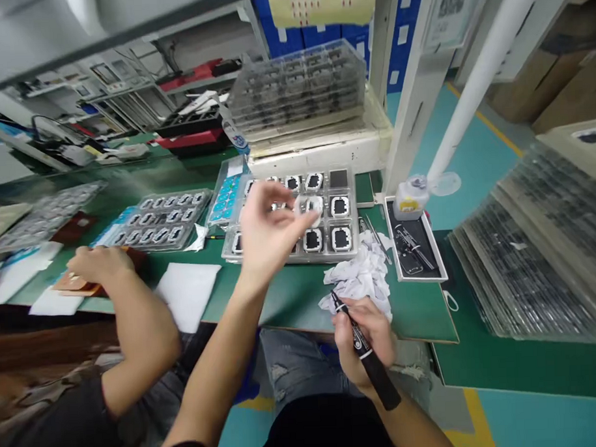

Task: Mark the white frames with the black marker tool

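My left hand (269, 228), slightly blurred, is over a clear plastic tray (292, 256) of white-framed parts with black centres. Between its thumb and forefinger shows a small white-framed part (311, 207), apparently pinched there; the other fingers are curled. Lower right, my right hand (368, 335) is wrapped round a black marker pen (363, 348), its uncapped tip pointing up and left. Just beyond that tip lies a crumpled white cloth or paper (361, 277). More white-framed parts (341, 238) sit in the tray pockets, some hidden behind my left hand.
A small white box (416, 245) with a bottle (410, 199) stands at the right. Stacked clear trays (298, 86) rise behind, with another stack (538, 248) far right. At left, a co-worker's hand (101, 266) rests near a second parts tray (163, 218). A white post (415, 95) stands behind the bench.
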Demonstrator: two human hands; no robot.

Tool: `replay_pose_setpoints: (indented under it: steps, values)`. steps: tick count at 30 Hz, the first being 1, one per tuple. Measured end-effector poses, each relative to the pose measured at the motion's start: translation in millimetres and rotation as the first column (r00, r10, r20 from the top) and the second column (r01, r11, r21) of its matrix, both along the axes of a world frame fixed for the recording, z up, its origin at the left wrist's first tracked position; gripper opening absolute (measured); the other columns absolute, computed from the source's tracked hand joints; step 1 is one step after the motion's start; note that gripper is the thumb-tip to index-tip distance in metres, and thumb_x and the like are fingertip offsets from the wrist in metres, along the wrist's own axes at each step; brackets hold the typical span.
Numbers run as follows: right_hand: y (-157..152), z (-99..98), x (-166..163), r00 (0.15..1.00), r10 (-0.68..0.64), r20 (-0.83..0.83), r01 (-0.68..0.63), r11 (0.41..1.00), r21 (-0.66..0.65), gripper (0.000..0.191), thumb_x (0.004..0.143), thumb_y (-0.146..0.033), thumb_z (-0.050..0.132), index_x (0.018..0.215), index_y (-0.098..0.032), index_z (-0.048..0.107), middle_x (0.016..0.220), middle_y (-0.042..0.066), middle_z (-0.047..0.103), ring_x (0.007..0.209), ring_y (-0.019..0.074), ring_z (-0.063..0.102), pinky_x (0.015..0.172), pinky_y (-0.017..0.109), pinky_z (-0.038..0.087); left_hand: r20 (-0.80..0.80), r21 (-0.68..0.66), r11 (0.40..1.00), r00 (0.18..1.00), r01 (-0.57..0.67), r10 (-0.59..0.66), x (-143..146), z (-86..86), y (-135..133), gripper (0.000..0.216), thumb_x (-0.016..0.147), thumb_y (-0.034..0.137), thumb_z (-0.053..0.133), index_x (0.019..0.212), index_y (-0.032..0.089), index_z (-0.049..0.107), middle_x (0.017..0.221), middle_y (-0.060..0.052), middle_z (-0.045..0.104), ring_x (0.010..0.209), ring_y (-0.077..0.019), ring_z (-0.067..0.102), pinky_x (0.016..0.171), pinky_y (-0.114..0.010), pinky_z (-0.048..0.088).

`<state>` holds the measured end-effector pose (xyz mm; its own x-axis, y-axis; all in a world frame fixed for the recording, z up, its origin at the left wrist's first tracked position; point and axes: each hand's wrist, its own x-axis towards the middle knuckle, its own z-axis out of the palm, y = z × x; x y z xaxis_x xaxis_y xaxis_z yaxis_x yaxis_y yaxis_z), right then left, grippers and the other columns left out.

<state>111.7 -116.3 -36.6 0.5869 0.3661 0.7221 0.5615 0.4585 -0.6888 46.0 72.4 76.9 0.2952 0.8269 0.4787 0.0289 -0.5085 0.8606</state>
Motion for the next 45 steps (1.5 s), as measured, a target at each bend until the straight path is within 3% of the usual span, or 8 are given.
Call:
replay_pose_setpoints:
  steps: [6, 13, 20, 26, 29, 36, 41, 45]
  values:
    - [2.4, -6.4, 0.6, 1.0, -0.025, 0.009, 0.024, 1.0, 0.017, 0.025, 0.092, -0.002, 0.074, 0.111, -0.017, 0.067, 0.092, 0.007, 0.076, 0.079, 0.0217, 0.076, 0.069, 0.036, 0.069, -0.639, 0.307, 0.952, 0.739, -0.009, 0.213, 116.8, 26.5, 87.8, 0.004, 0.09, 0.015, 0.072, 0.092, 0.014, 0.069, 0.092, -0.01, 0.073, 0.093, -0.0234, 0.069, 0.091, -0.036, 0.053]
    - [3.4, -9.7, 6.0, 0.998, -0.045, 0.053, 0.041, 0.997, 0.07, 0.022, 0.091, -0.001, 0.075, 0.106, -0.016, 0.068, 0.087, 0.005, 0.072, 0.07, 0.0176, 0.07, 0.064, 0.031, 0.065, -0.738, 0.35, 0.936, 0.624, 0.027, 0.258, 142.3, 23.9, 77.7, 0.012, 0.095, 0.017, 0.069, 0.096, 0.01, 0.079, 0.105, -0.023, 0.077, 0.109, -0.0361, 0.073, 0.101, -0.045, 0.054]
    - [2.4, -15.8, 7.3, 0.998, -0.034, 0.046, 0.03, 0.995, 0.092, 0.024, 0.092, 0.0, 0.076, 0.109, -0.015, 0.069, 0.09, 0.006, 0.073, 0.076, 0.0173, 0.072, 0.068, 0.03, 0.066, -0.655, 0.355, 0.935, 0.718, 0.018, 0.235, 70.5, 27.9, 51.7, 0.021, 0.103, 0.034, 0.067, 0.103, 0.018, 0.082, 0.099, -0.01, 0.082, 0.094, -0.0269, 0.075, 0.09, -0.037, 0.054]
    - [-0.1, -23.9, 7.1, 0.999, 0.025, 0.024, -0.027, 0.997, 0.066, 0.027, 0.093, 0.001, 0.075, 0.112, -0.016, 0.068, 0.091, 0.004, 0.072, 0.076, 0.0153, 0.071, 0.068, 0.029, 0.065, -0.509, 0.299, 0.947, 0.821, -0.112, 0.258, -52.2, -18.2, -2.9, 0.03, 0.106, 0.037, 0.067, 0.084, 0.018, 0.074, 0.067, -0.001, 0.071, 0.06, -0.0166, 0.064, 0.06, -0.028, 0.048]
    - [-0.6, -28.6, 5.4, 1.0, 0.028, 0.008, -0.028, 0.998, 0.048, 0.026, 0.094, -0.001, 0.076, 0.112, -0.017, 0.069, 0.09, 0.004, 0.072, 0.077, 0.0165, 0.072, 0.068, 0.03, 0.064, -0.443, 0.348, 0.93, 0.853, -0.12, 0.276, -74.0, -38.8, -27.0, 0.025, 0.109, 0.036, 0.064, 0.096, 0.018, 0.077, 0.084, -0.004, 0.078, 0.072, -0.0188, 0.07, 0.066, -0.031, 0.053]
    - [-0.2, -38.7, 5.5, 0.999, -0.028, -0.017, 0.028, 1.0, 0.013, 0.021, 0.094, -0.006, 0.08, 0.109, -0.017, 0.071, 0.091, 0.005, 0.075, 0.078, 0.0177, 0.074, 0.073, 0.032, 0.065, -0.579, 0.672, 0.687, 0.773, 0.275, 0.257, 7.0, -6.7, 7.5, 0.034, 0.116, 0.029, 0.052, 0.128, 0.013, 0.079, 0.133, -0.014, 0.078, 0.124, -0.0331, 0.062, 0.111, -0.05, 0.051]
    - [2.1, -39.8, 7.7, 0.998, -0.053, -0.03, 0.053, 0.999, 0.011, 0.018, 0.095, -0.01, 0.081, 0.107, -0.017, 0.071, 0.087, 0.003, 0.075, 0.074, 0.0173, 0.075, 0.07, 0.029, 0.063, -0.802, 0.528, 0.711, 0.549, 0.465, 0.237, 69.2, 18.6, 38.9, 0.04, 0.12, 0.031, 0.043, 0.122, 0.009, 0.077, 0.133, -0.016, 0.076, 0.131, -0.0344, 0.062, 0.11, -0.049, 0.049]
    - [3.0, -41.0, 7.9, 0.998, -0.06, -0.032, 0.06, 0.998, 0.007, 0.016, 0.096, -0.012, 0.081, 0.106, -0.018, 0.071, 0.087, 0.002, 0.075, 0.072, 0.0165, 0.075, 0.069, 0.028, 0.062, -0.825, 0.481, 0.757, 0.52, 0.443, 0.22, 90.2, 13.8, 51.3, 0.035, 0.116, 0.022, 0.044, 0.122, 0.004, 0.074, 0.125, -0.022, 0.077, 0.119, -0.036, 0.072, 0.102, -0.048, 0.055]
